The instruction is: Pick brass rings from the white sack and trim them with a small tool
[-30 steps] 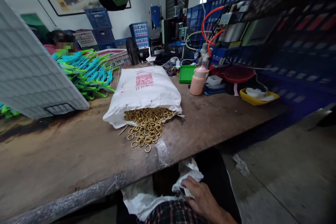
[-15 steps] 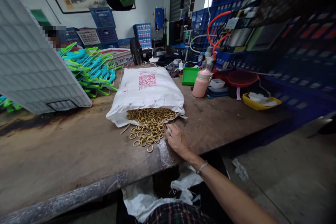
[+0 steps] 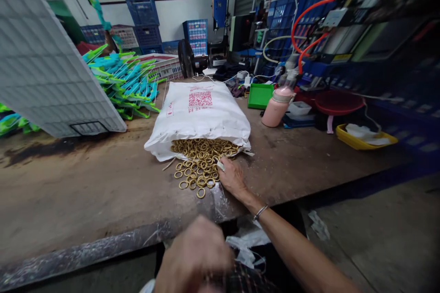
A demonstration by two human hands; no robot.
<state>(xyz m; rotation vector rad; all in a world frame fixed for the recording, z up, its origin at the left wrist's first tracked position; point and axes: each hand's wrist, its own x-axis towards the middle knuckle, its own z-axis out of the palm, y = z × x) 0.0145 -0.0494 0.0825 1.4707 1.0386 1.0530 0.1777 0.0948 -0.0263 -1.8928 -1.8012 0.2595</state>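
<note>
Brass-coloured metal rings (image 3: 201,171) spill from the mouth of a white woven sack (image 3: 209,121) that lies on the table. At the right edge of this spill rests my right hand (image 3: 232,177), its fingers curled down beside the rings. A whitish wrap shows on one finger, and what the fingertips pinch, if anything, is hidden. My left hand (image 3: 197,256) is low at the front, in front of the table edge and close to the camera. Motion smears it, so its fingers and anything in them cannot be made out.
A ribbed grey-white panel (image 3: 68,73) leans at the left, before a heap of green and teal plastic pieces (image 3: 127,82). A person's hand (image 3: 110,42) is behind it. A pink bottle (image 3: 277,107), green tray (image 3: 260,96) and yellow tray (image 3: 364,139) stand on the right.
My left hand has come into view at the bottom. The right hand stays by the rings. Behind the panel, a green and teal piece is now raised. The view has shifted slightly.
</note>
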